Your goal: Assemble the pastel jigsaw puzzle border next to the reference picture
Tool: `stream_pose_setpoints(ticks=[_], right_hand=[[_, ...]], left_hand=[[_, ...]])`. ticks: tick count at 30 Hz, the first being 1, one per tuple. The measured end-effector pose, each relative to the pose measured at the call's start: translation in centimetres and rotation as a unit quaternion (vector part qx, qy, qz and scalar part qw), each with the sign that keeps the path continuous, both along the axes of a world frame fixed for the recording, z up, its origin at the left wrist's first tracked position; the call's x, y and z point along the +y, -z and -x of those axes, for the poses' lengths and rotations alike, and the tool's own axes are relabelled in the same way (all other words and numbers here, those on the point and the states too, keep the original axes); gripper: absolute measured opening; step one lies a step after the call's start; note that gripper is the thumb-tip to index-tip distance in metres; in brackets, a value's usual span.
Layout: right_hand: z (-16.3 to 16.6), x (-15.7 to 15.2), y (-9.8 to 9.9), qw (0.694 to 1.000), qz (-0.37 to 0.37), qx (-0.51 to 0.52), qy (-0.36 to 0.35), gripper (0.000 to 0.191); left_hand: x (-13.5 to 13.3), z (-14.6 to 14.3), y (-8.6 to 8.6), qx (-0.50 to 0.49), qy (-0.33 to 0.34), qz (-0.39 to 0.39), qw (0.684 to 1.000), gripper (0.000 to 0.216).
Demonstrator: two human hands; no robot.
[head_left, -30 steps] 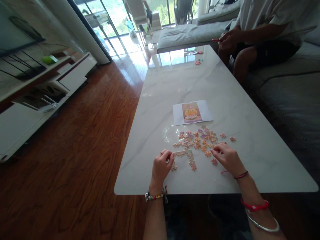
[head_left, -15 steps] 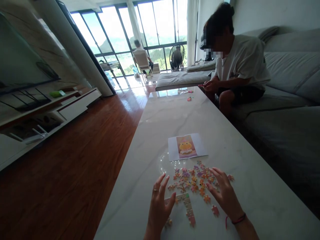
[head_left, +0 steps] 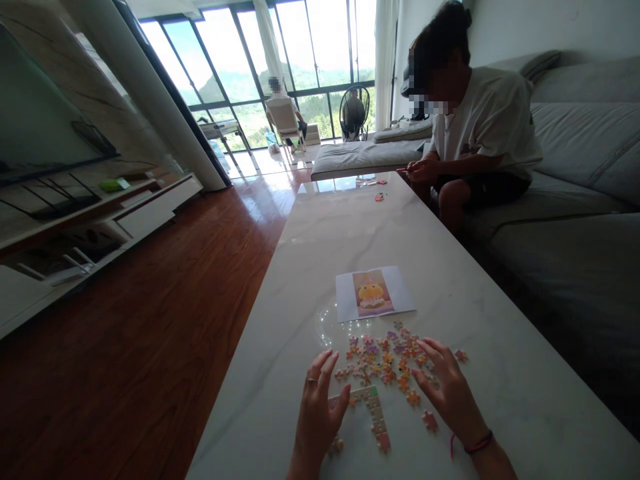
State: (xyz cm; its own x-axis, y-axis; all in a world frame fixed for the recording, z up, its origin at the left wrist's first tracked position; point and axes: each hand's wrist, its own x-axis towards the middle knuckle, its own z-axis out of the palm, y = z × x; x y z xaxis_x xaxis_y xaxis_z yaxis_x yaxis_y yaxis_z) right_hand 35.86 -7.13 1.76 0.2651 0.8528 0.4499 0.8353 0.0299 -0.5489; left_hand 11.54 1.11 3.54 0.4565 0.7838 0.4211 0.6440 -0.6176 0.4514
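Both my hands rest on a white marble table (head_left: 490, 347) near its front edge. My left hand (head_left: 319, 411) lies flat with fingers stretched out, touching the left end of a joined strip of puzzle pieces (head_left: 374, 412). My right hand (head_left: 447, 389) is open too, its fingers spread over the right side of a pile of loose pink and orange puzzle pieces (head_left: 387, 359). A single piece (head_left: 429, 421) lies just under that hand. Beyond the pile lies a printed reference picture (head_left: 373, 294) of a yellow figure.
Another person (head_left: 470, 140) sits on the grey sofa (head_left: 575, 193) at the table's far right, holding something small. A few small bits (head_left: 380, 196) lie at the far end. A wooden floor (head_left: 150, 320) and a TV cabinet (head_left: 90, 220) are on the left.
The view tilted up from the table to take in the room. My hands went from curled at the pieces to flat and spread. Since half a second ago almost nothing has moved.
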Motion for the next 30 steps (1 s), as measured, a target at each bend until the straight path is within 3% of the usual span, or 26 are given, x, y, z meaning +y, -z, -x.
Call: stream_pose_setpoints(ticks=[17,21,23,30], right_hand=[[0.1,-0.2,-1.1,1.000,-0.005,-0.016,-0.013,0.036],[0.6,-1.2,-2.0,0.996,0.073,0.020,-0.045,0.021],[1.0,-1.6,-2.2,0.988,0.134,0.022,-0.072,0.025],[2.6,-2.0,-2.1,0.972,0.183,0.020,-0.142,0.019]], left_hand=[[-0.2,0.1,-0.5,-0.008,0.004,-0.012,1.000,0.037],[-1.1,0.1,-1.0,-0.018,-0.001,0.043,0.999,0.008],[-1.6,-0.1,-1.2,-0.013,0.001,0.068,0.998,0.010],[-2.5,-1.2,-0.9,0.015,0.045,0.099,0.994,0.011]])
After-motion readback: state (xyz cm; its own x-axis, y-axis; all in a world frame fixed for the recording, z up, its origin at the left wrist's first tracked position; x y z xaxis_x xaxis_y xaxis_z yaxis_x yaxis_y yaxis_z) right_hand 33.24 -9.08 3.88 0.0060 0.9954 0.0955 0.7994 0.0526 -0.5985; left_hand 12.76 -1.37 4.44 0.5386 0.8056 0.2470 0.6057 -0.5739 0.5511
